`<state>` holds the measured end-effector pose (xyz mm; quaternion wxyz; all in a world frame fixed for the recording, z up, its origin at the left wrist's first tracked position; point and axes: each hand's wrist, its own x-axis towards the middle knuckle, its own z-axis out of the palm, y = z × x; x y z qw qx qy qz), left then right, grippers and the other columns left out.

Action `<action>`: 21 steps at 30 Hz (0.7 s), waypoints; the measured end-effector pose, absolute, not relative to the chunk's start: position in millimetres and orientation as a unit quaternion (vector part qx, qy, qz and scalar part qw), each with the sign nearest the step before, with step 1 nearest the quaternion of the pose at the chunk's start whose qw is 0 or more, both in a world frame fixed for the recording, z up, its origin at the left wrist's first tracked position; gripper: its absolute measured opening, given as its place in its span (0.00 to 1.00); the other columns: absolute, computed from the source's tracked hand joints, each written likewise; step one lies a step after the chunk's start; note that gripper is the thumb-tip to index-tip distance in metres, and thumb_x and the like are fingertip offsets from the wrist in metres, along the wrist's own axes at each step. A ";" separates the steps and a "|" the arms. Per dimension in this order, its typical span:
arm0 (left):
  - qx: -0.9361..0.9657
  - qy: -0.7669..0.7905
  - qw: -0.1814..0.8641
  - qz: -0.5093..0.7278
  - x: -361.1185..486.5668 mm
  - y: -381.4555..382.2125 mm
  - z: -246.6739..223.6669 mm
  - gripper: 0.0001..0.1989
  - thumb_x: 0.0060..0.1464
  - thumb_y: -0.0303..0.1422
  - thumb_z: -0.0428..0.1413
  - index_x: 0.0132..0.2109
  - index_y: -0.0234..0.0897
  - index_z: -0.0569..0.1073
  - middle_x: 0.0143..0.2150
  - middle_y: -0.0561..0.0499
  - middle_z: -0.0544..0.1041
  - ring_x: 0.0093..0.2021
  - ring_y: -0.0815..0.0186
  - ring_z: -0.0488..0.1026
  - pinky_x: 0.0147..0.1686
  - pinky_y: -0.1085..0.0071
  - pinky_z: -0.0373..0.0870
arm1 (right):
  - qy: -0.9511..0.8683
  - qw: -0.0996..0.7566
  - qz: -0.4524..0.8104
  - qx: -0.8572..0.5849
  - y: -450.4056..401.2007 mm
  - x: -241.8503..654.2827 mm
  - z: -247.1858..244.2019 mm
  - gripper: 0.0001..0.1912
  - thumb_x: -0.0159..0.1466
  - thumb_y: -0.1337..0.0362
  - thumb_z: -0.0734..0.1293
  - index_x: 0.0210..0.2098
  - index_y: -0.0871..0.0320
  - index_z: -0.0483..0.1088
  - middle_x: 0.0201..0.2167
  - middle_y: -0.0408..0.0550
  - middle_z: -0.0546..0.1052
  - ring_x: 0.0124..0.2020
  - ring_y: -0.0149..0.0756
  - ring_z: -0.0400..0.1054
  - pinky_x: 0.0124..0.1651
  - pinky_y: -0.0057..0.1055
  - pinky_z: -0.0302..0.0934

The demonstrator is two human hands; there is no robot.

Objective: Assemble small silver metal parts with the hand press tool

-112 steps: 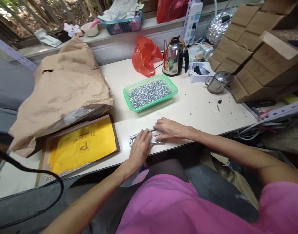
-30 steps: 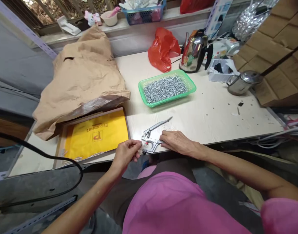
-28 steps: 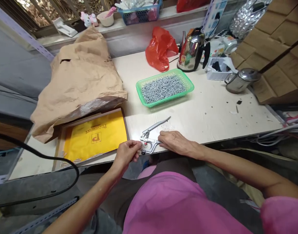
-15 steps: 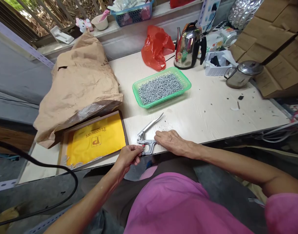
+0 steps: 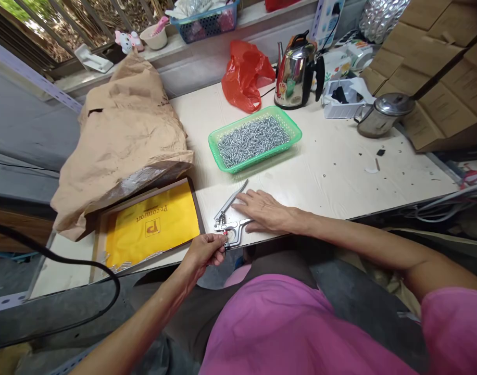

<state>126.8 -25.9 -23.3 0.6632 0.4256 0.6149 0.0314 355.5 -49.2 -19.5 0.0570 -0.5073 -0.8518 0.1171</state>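
On a pale table point(image 5: 301, 182) below a barred window point(image 5: 100, 23), I have my left hand point(image 5: 207, 249) pinched together at the pliers point(image 5: 233, 226), my right hand point(image 5: 264, 211) spread, fingers apart, by their handles.

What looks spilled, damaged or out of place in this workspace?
Loose scraps lie scattered on the right of the table, unlike the metal pieces heaped in the green basket. The brown paper on the left has a dark slit, apparently a tear.
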 end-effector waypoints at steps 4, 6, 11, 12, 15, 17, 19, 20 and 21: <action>0.423 0.623 0.657 0.039 127.2 -27.8 -22.1 0.20 0.38 0.44 0.67 0.24 0.33 0.68 0.14 0.56 0.69 0.11 0.76 0.64 0.12 0.82 0.58 | -0.867 0.043 0.095 -0.487 -25.7 361.5 -27.5 0.48 0.50 0.46 0.74 0.62 0.63 0.55 0.62 0.66 0.58 0.64 0.60 0.46 0.58 0.49 0.49; 0.420 0.629 0.653 0.043 127.5 -29.3 -21.2 0.19 0.39 0.43 0.66 0.23 0.33 0.68 0.13 0.56 0.69 0.11 0.76 0.64 0.12 0.82 0.58 | -0.873 0.027 0.104 -0.476 -16.8 362.9 -29.0 0.47 0.51 0.44 0.73 0.60 0.64 0.57 0.57 0.64 0.63 0.61 0.59 0.51 0.57 0.49 0.49; 0.414 0.638 0.647 0.052 128.7 -31.8 -21.2 0.18 0.40 0.42 0.66 0.24 0.33 0.68 0.14 0.56 0.70 0.11 0.75 0.64 0.12 0.81 0.58 | -0.873 0.021 0.104 -0.476 -14.5 361.3 -25.1 0.40 0.55 0.43 0.69 0.56 0.64 0.60 0.49 0.60 0.69 0.49 0.50 0.59 0.50 0.43 0.51; 0.414 0.639 0.647 0.052 129.0 -31.7 -21.5 0.18 0.40 0.42 0.66 0.24 0.33 0.68 0.14 0.55 0.70 0.11 0.75 0.64 0.13 0.81 0.58 | -0.873 0.021 0.101 -0.478 -16.2 360.7 -24.4 0.39 0.55 0.43 0.69 0.56 0.64 0.60 0.48 0.60 0.69 0.48 0.50 0.60 0.49 0.42 0.50; 0.415 0.640 0.644 0.049 129.5 -31.3 -22.1 0.18 0.41 0.42 0.66 0.23 0.33 0.68 0.13 0.55 0.69 0.12 0.75 0.64 0.14 0.81 0.59 | -0.870 0.023 0.098 -0.482 -22.3 359.1 -23.5 0.37 0.57 0.47 0.69 0.58 0.63 0.59 0.48 0.58 0.70 0.48 0.49 0.60 0.49 0.41 0.49; 0.417 0.639 0.644 0.047 128.5 -32.0 -21.6 0.18 0.41 0.43 0.65 0.24 0.34 0.68 0.13 0.54 0.69 0.12 0.75 0.64 0.14 0.80 0.59 | -0.869 0.028 0.101 -0.484 -25.9 358.8 -23.9 0.35 0.58 0.49 0.70 0.58 0.61 0.59 0.48 0.57 0.70 0.48 0.48 0.60 0.49 0.41 0.48; 0.432 0.637 0.637 0.039 126.3 -34.7 -19.5 0.19 0.44 0.44 0.63 0.23 0.35 0.67 0.14 0.54 0.69 0.12 0.74 0.64 0.15 0.79 0.59 | -0.868 0.037 0.106 -0.484 -28.6 358.8 -25.1 0.33 0.59 0.51 0.69 0.58 0.60 0.60 0.48 0.57 0.69 0.48 0.47 0.60 0.49 0.40 0.47; 0.453 0.638 0.621 0.039 125.2 -36.8 -17.8 0.19 0.45 0.45 0.62 0.23 0.35 0.67 0.14 0.54 0.69 0.12 0.73 0.63 0.15 0.78 0.58 | -0.867 0.042 0.108 -0.485 -29.5 358.7 -25.9 0.32 0.60 0.52 0.69 0.58 0.60 0.60 0.48 0.57 0.69 0.48 0.47 0.60 0.49 0.40 0.47; 0.489 0.639 0.592 0.042 124.3 -39.2 -15.8 0.19 0.48 0.46 0.60 0.23 0.36 0.67 0.14 0.54 0.69 0.12 0.72 0.63 0.15 0.77 0.58 | -0.866 0.047 0.109 -0.485 -30.3 358.6 -26.8 0.31 0.61 0.52 0.69 0.59 0.59 0.60 0.48 0.56 0.69 0.48 0.47 0.60 0.49 0.40 0.46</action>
